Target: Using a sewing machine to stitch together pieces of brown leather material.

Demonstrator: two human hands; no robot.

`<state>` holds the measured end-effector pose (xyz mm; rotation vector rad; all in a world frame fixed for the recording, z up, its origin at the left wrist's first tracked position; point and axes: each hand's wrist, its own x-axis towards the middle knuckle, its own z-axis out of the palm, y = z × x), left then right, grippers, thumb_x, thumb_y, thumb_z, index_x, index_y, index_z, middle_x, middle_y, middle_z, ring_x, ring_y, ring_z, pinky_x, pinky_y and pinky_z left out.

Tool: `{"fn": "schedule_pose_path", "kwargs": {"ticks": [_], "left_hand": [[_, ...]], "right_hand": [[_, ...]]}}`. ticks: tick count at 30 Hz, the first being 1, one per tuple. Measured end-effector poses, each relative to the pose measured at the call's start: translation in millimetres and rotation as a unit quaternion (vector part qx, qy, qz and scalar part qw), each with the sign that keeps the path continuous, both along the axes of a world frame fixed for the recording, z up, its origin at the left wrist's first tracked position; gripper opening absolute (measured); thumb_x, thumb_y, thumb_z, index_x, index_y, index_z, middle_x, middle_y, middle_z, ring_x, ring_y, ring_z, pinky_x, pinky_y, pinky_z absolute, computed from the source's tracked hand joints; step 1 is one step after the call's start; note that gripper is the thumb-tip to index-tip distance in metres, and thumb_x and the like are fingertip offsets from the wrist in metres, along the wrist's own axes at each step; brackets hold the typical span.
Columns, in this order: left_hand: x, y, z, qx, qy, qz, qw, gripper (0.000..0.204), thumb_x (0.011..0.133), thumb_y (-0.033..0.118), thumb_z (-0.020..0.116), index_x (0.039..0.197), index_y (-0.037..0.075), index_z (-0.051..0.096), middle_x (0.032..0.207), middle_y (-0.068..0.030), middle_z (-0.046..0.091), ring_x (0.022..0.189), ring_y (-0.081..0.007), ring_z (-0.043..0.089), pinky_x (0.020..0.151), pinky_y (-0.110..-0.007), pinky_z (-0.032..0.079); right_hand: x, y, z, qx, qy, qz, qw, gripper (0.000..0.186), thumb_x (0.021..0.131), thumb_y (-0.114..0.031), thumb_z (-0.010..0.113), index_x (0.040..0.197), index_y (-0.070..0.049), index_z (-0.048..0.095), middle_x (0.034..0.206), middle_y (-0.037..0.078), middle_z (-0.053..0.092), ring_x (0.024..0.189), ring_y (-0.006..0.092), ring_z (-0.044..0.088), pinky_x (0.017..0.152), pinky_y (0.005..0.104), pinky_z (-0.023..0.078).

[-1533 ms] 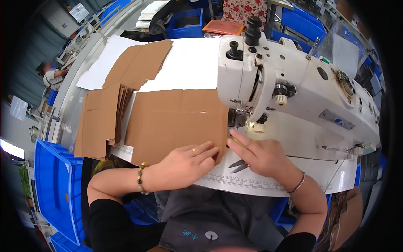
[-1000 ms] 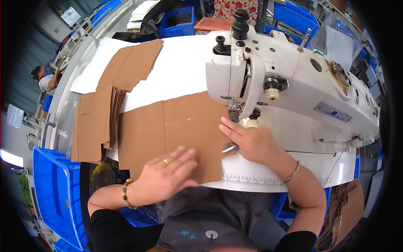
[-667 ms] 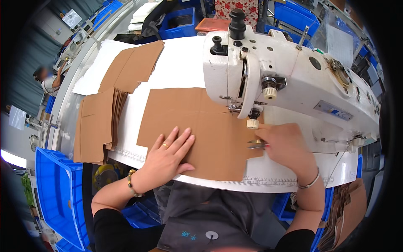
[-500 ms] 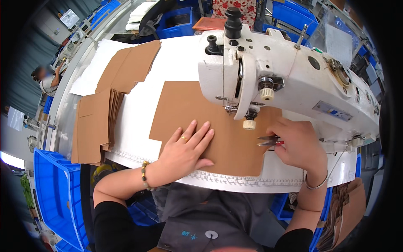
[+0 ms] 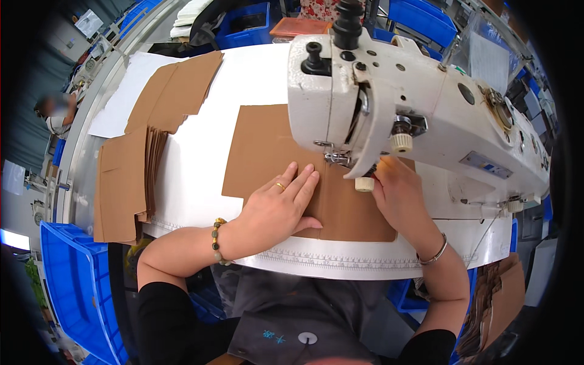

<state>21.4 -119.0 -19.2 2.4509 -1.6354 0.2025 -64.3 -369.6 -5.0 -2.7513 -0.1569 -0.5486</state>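
A brown flat panel [image 5: 258, 143] lies on the white table [image 5: 201, 161], partly under the head of a white sewing machine [image 5: 426, 97]. My left hand [image 5: 277, 207] rests flat on the panel, fingers stretched, left of the presser foot [image 5: 336, 159]. On the right side of the panel, close to the needle area, is my right hand [image 5: 401, 194] with its fingers curled. A pale knob and the machine head hide its fingertips, so what it holds does not show. A faint line runs down the panel beneath the foot.
Stacked brown panels [image 5: 121, 185] stand at the table's left, with more brown pieces [image 5: 173, 91] behind on a white sheet [image 5: 118, 103]. A blue crate [image 5: 79, 286] is at lower left. Brown pieces [image 5: 496, 304] hang at lower right. Another person [image 5: 58, 115] sits far left.
My right hand has moved left and away from me to the needle area; the red-handled snips it held are out of sight. The panel has shifted right, my left hand with it.
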Motion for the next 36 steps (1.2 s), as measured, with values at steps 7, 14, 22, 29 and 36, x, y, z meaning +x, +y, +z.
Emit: {"fn": "schedule_pose_path", "kwargs": {"ticks": [7,14,22,29,36], "left_hand": [[0,3,2,-0.008,0.022,-0.024,0.999,0.09,0.084,0.054,0.068,0.141,-0.011,0.048,0.145,-0.0255,0.053,0.135,-0.0388,0.053,0.108,-0.04,0.048],[3,2,1,-0.039,0.056,-0.017,0.998,0.091,0.08,0.052,0.075,0.14,-0.01,0.047,0.144,-0.0219,0.055,0.134,-0.0379,0.055,0.103,-0.04,0.05],[8,4,15,-0.044,0.105,0.001,0.993,0.077,0.081,0.044,0.078,0.134,-0.006,0.052,0.138,-0.0201,0.059,0.131,-0.0343,0.057,0.102,-0.037,0.052],[24,-12,12,-0.06,0.119,0.052,0.99,0.043,0.084,0.029,0.079,0.111,0.001,0.062,0.105,-0.014,0.063,0.1,-0.0332,0.06,0.087,-0.041,0.049],[39,-29,-17,-0.164,0.07,0.033,0.983,0.015,0.091,0.016,0.069,0.089,0.004,0.06,0.089,-0.0114,0.058,0.089,-0.0303,0.058,0.079,-0.041,0.047]], "right_hand": [[6,3,-15,0.012,0.04,-0.003,0.999,0.013,0.089,-0.013,0.069,0.088,-0.001,0.063,0.092,0.012,0.063,0.085,0.0333,0.066,0.072,0.0426,0.053],[11,0,-25,0.047,0.056,-0.032,0.997,0.011,0.087,-0.01,0.069,0.085,0.0,0.065,0.087,0.013,0.062,0.081,0.0336,0.066,0.07,0.0429,0.054],[-1,2,15,0.118,0.221,0.12,0.961,0.025,0.087,-0.024,0.074,0.107,-0.009,0.072,0.086,0.013,0.07,0.08,0.0318,0.068,0.074,0.0394,0.053],[-18,11,24,0.004,0.228,0.059,0.972,0.027,0.082,-0.025,0.075,0.091,-0.002,0.064,0.1,0.013,0.065,0.077,0.0288,0.065,0.062,0.0428,0.051],[-31,25,-12,-0.104,0.042,0.124,0.986,0.054,0.075,-0.01,0.073,0.128,-0.005,0.063,0.132,0.009,0.063,0.076,0.0207,0.066,0.06,0.0333,0.054]]}}
